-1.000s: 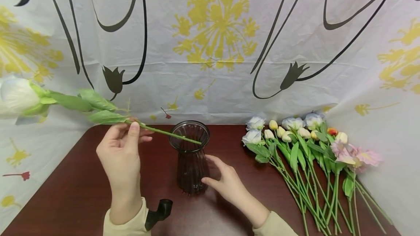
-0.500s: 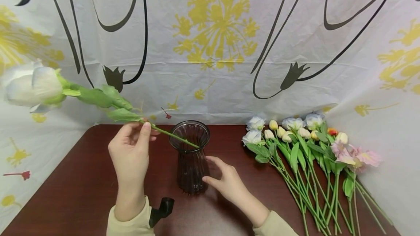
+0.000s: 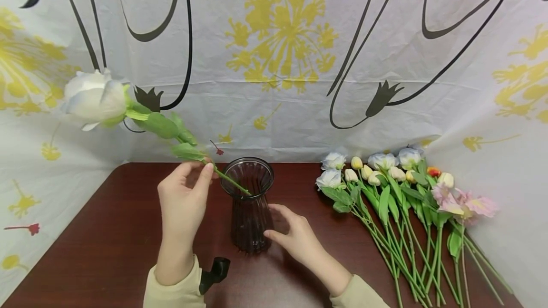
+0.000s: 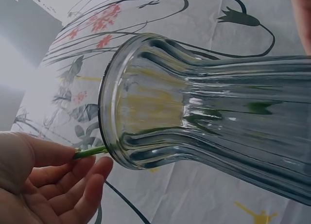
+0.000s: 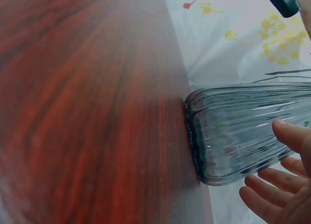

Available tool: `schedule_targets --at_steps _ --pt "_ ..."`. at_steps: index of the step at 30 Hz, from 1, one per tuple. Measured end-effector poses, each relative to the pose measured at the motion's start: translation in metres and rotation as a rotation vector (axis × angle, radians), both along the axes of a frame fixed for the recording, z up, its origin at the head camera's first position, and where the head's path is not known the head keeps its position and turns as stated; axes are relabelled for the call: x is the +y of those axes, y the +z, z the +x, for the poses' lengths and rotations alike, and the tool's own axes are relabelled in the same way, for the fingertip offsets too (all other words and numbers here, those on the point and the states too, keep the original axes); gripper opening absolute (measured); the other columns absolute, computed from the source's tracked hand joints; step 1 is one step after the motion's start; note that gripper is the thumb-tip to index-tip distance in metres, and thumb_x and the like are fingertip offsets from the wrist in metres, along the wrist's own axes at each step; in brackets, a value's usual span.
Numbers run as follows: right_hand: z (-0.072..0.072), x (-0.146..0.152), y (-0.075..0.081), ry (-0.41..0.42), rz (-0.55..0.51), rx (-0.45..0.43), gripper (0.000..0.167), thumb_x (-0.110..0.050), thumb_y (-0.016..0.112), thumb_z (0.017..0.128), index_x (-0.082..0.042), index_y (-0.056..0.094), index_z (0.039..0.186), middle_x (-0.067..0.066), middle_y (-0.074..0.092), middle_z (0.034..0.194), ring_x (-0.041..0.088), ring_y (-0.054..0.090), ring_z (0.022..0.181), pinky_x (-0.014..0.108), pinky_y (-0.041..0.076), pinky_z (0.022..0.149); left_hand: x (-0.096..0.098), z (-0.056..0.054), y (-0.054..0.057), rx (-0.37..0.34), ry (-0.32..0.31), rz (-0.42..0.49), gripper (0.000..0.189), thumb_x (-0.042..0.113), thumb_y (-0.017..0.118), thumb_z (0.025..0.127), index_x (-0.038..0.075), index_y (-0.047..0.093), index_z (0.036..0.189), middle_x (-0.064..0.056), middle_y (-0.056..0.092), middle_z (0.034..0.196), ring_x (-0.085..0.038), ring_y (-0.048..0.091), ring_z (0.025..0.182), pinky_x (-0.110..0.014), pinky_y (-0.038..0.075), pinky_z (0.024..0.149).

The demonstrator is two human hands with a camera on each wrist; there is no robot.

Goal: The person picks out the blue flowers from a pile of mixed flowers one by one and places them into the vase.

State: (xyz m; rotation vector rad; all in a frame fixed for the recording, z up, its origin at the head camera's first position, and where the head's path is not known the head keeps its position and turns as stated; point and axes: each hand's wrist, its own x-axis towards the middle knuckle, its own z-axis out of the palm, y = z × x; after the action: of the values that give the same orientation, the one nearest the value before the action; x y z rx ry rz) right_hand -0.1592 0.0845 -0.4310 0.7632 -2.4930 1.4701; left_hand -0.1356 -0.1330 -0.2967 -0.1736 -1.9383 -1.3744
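Stem (image 3: pixel 231 181) pinched by left hand (image 3: pixel 183 201) ends indistinctly at vase (image 3: pixel 248 225) mouth; right hand (image 3: pixel 301 240) spread beside it, contact unclear.

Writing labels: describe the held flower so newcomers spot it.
On the dark red-brown table stands a ribbed vase. Left of it, the left hand pinches a long-stemmed white flower. Unlike the white blooms lying at right, it is held up.

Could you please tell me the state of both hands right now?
Left hand: closed, pinching the stem of the white flower.
Right hand: open, beside the vase; I cannot tell whether it touches.
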Motion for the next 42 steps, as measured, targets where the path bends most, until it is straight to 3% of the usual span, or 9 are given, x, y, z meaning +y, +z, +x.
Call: schedule_targets --at_steps 8,16,26,36,42 --pt "-0.0003 -0.0002 -0.0016 0.012 -0.008 -0.011 0.053 -0.011 0.078 0.081 -0.01 0.056 0.129 0.007 0.066 0.113 0.022 0.066 0.096 0.043 0.051 0.087 0.0008 -0.0043 -0.003 0.019 0.021 -0.113 0.006 -0.004 0.07 0.085 -0.003 0.072 0.09 -0.007 0.07 0.08 -0.012 0.061 0.063 -0.015 0.046 0.057" --pt "-0.0024 0.0005 -0.0008 0.023 -0.023 -0.023 0.053 -0.01 0.078 0.081 -0.008 0.056 0.129 0.009 0.066 0.114 0.024 0.066 0.097 0.042 0.051 0.086 0.0021 -0.006 -0.0018 -0.031 0.025 -0.192 0.006 0.0 0.072 0.084 -0.001 0.072 0.09 -0.007 0.072 0.087 -0.014 0.064 0.068 -0.015 0.046 0.059" --pt "-0.0015 0.0002 0.0004 0.017 -0.017 -0.026 0.053 -0.009 0.078 0.08 -0.008 0.056 0.129 0.009 0.066 0.113 0.022 0.066 0.096 0.041 0.051 0.086 0.0027 -0.0068 -0.0034 -0.048 -0.004 -0.258 0.004 -0.001 0.071 0.084 0.001 0.073 0.087 -0.007 0.072 0.087 -0.02 0.066 0.076 -0.039 0.052 0.067" --pt "-0.0011 -0.0002 0.0009 0.022 -0.023 -0.043 0.052 -0.009 0.077 0.081 -0.007 0.056 0.129 0.009 0.066 0.114 0.022 0.066 0.096 0.042 0.052 0.086 0.0035 -0.0103 -0.0063 -0.019 -0.033 -0.289 0.009 0.001 0.072 0.084 0.003 0.074 0.092 -0.009 0.071 0.098 -0.023 0.066 0.093 -0.042 0.052 0.079" --pt "-0.0006 0.0002 0.0014 0.021 -0.016 -0.043 0.052 -0.01 0.077 0.081 -0.008 0.056 0.129 0.01 0.065 0.115 0.024 0.067 0.095 0.043 0.051 0.085 0.0039 -0.0103 -0.0062 -0.027 -0.074 -0.318 0.007 0.003 0.068 0.088 0.001 0.074 0.091 -0.01 0.07 0.098 -0.023 0.065 0.093 -0.042 0.052 0.076"
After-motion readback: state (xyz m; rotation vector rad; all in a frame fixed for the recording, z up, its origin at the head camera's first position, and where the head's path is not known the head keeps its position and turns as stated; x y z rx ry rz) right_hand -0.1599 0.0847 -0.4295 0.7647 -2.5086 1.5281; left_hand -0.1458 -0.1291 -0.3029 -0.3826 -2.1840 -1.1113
